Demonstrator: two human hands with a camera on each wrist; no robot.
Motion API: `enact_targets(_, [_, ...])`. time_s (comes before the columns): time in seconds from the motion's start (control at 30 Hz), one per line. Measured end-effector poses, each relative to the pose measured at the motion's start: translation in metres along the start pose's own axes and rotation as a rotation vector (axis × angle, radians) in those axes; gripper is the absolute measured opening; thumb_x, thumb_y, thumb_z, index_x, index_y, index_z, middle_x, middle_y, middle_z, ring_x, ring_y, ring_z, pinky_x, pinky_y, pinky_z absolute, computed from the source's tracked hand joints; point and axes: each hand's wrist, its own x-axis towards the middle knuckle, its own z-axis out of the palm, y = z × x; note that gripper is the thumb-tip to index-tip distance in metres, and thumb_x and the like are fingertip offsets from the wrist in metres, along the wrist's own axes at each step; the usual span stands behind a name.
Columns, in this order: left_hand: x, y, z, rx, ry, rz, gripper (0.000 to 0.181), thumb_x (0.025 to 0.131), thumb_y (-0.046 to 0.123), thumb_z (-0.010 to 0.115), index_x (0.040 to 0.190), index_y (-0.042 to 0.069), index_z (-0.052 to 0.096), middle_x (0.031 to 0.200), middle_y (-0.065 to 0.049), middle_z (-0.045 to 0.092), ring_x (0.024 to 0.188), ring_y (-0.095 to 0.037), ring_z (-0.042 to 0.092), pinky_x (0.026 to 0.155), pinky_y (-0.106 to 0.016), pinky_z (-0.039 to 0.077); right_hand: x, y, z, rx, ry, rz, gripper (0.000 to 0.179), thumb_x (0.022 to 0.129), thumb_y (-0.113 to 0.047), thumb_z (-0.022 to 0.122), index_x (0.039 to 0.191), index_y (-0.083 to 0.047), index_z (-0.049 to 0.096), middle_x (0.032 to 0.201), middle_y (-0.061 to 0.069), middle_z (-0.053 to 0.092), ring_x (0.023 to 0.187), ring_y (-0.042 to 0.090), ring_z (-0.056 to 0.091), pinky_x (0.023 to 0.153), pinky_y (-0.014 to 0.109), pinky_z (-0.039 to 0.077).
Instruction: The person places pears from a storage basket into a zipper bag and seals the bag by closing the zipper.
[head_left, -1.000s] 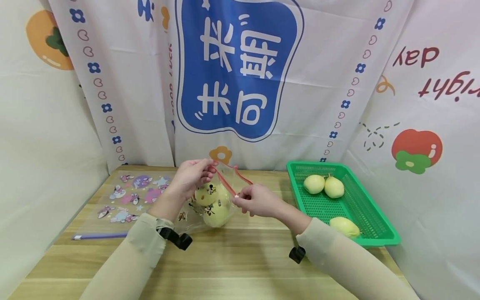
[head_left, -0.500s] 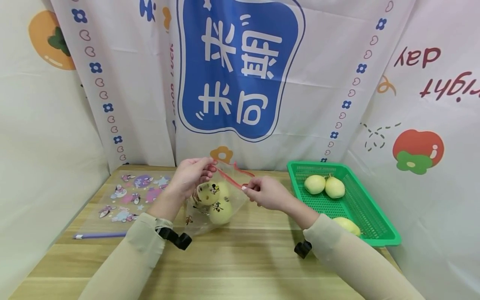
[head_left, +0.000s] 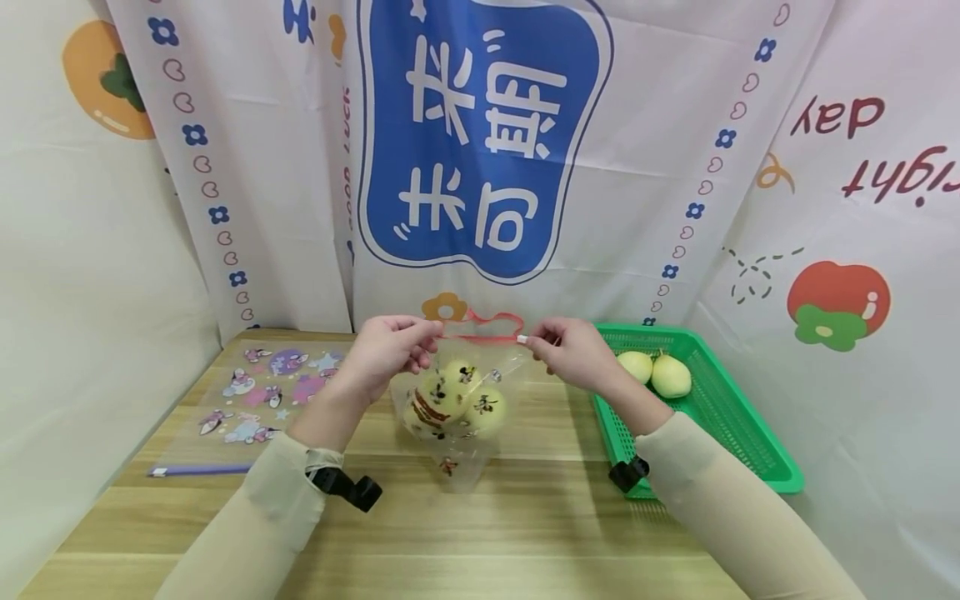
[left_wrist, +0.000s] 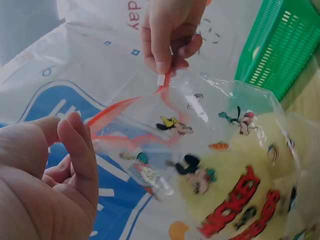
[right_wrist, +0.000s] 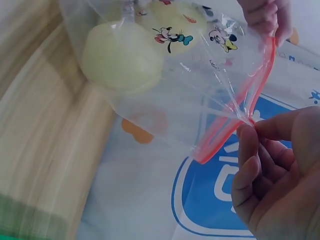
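Note:
A clear zip bag (head_left: 457, 467) printed with cartoon figures hangs between my hands, with several pale yellow-green pears (head_left: 486, 410) bunched inside. Its red zip strip (head_left: 480, 338) runs across the top; the rear edge of the mouth bows away from the front one. My left hand (head_left: 390, 352) pinches the strip's left end between thumb and fingers. At the other end, my right hand (head_left: 576, 354) pinches the strip right by the white slider (left_wrist: 161, 80). In the right wrist view the film creases toward the right fingertips.
A green basket (head_left: 783, 479) stands to the right, holding pears (head_left: 670, 377); my right forearm covers part of it. On the left, a flat printed bag (head_left: 243, 392) with a purple zip strip (head_left: 202, 471) lies on the wooden table (head_left: 420, 550). A printed cloth (head_left: 637, 100) hangs behind.
My right hand has moved right and up, drawing the red strip from slanted to nearly level. The bag and its pears have swung right. My left hand has barely moved.

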Motion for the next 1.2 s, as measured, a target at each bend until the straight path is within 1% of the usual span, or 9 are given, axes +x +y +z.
enact_targets(0.13, [-0.008, 0.005, 0.01, 0.07, -0.058, 0.03, 0.028, 0.105, 0.026, 0.076, 0.112, -0.001, 0.078, 0.087, -0.005, 0.073, 0.064, -0.009, 0.064, 0.058, -0.018, 0.056, -0.001, 0.005, -0.01, -0.006, 0.062, -0.001, 0.02, 0.109, -0.028, 0.066, 0.103, -0.012, 0.076, 0.086, 0.004, 0.072, 0.074, 0.025, 0.07, 0.064, 0.034, 0.057])
enact_targets(0.3, [-0.023, 0.007, 0.032, 0.1, -0.148, 0.076, 0.022, 0.104, 0.023, 0.077, 0.105, 0.001, 0.079, 0.083, -0.006, 0.072, 0.06, -0.01, 0.062, 0.054, -0.02, 0.055, -0.002, 0.012, -0.021, -0.029, 0.116, -0.037, 0.017, 0.11, -0.027, 0.065, 0.104, -0.014, 0.076, 0.085, 0.004, 0.071, 0.074, 0.021, 0.063, 0.064, 0.035, 0.054])
enact_targets(0.43, [-0.03, 0.005, 0.043, 0.123, -0.208, 0.097, 0.022, 0.104, 0.023, 0.076, 0.108, 0.002, 0.079, 0.084, -0.01, 0.072, 0.06, -0.012, 0.063, 0.052, -0.021, 0.052, -0.003, 0.017, -0.023, -0.062, 0.123, -0.082, 0.015, 0.109, -0.025, 0.066, 0.105, -0.014, 0.076, 0.084, 0.002, 0.071, 0.073, 0.021, 0.061, 0.063, 0.034, 0.052])
enact_targets(0.53, [-0.03, 0.002, 0.041, 0.154, -0.215, 0.1, 0.025, 0.105, 0.026, 0.074, 0.115, 0.003, 0.08, 0.087, -0.011, 0.072, 0.063, -0.015, 0.065, 0.053, -0.022, 0.052, -0.004, 0.02, -0.023, -0.063, 0.12, -0.095, 0.014, 0.109, -0.024, 0.066, 0.105, -0.015, 0.076, 0.084, 0.003, 0.071, 0.072, 0.021, 0.06, 0.062, 0.034, 0.051])
enact_targets(0.73, [-0.016, -0.006, 0.015, 0.166, -0.096, 0.076, 0.034, 0.106, 0.03, 0.073, 0.123, 0.001, 0.078, 0.09, -0.003, 0.072, 0.071, -0.015, 0.067, 0.06, -0.024, 0.054, -0.007, 0.025, -0.023, -0.057, 0.117, -0.085, 0.013, 0.11, -0.024, 0.066, 0.104, -0.016, 0.075, 0.084, 0.004, 0.07, 0.07, 0.02, 0.06, 0.061, 0.034, 0.052])
enact_targets(0.87, [0.0, -0.014, 0.002, 0.17, -0.006, 0.079, 0.033, 0.108, 0.029, 0.07, 0.126, 0.003, 0.077, 0.098, -0.005, 0.073, 0.075, -0.015, 0.068, 0.064, -0.023, 0.055, -0.008, 0.025, -0.023, -0.057, 0.108, -0.075, 0.014, 0.11, -0.025, 0.066, 0.105, -0.016, 0.075, 0.085, 0.002, 0.071, 0.071, 0.02, 0.062, 0.063, 0.034, 0.054])
enact_targets(1.03, [0.021, -0.022, 0.004, 0.266, 0.053, 0.114, 0.034, 0.108, 0.026, 0.069, 0.135, 0.005, 0.072, 0.119, -0.011, 0.072, 0.093, -0.02, 0.069, 0.072, -0.025, 0.059, -0.009, 0.025, -0.022, -0.047, 0.09, -0.071, 0.016, 0.11, -0.025, 0.066, 0.106, -0.014, 0.076, 0.087, 0.003, 0.073, 0.071, 0.019, 0.064, 0.063, 0.034, 0.056])
enact_targets(1.13, [0.028, -0.022, 0.008, 0.323, 0.107, 0.123, 0.046, 0.105, 0.022, 0.071, 0.146, 0.003, 0.062, 0.137, -0.017, 0.066, 0.111, -0.028, 0.068, 0.088, -0.034, 0.063, -0.009, 0.025, -0.022, -0.051, 0.086, -0.073, 0.016, 0.111, -0.025, 0.066, 0.106, -0.014, 0.076, 0.088, 0.002, 0.073, 0.071, 0.018, 0.064, 0.063, 0.034, 0.056])
enact_targets(1.2, [0.032, -0.022, 0.01, 0.354, 0.116, 0.119, 0.055, 0.104, 0.02, 0.071, 0.153, 0.002, 0.054, 0.147, -0.02, 0.061, 0.125, -0.035, 0.066, 0.101, -0.043, 0.062, -0.008, 0.025, -0.021, -0.054, 0.086, -0.07, 0.016, 0.11, -0.026, 0.066, 0.106, -0.014, 0.076, 0.087, 0.002, 0.073, 0.071, 0.018, 0.064, 0.063, 0.034, 0.056])
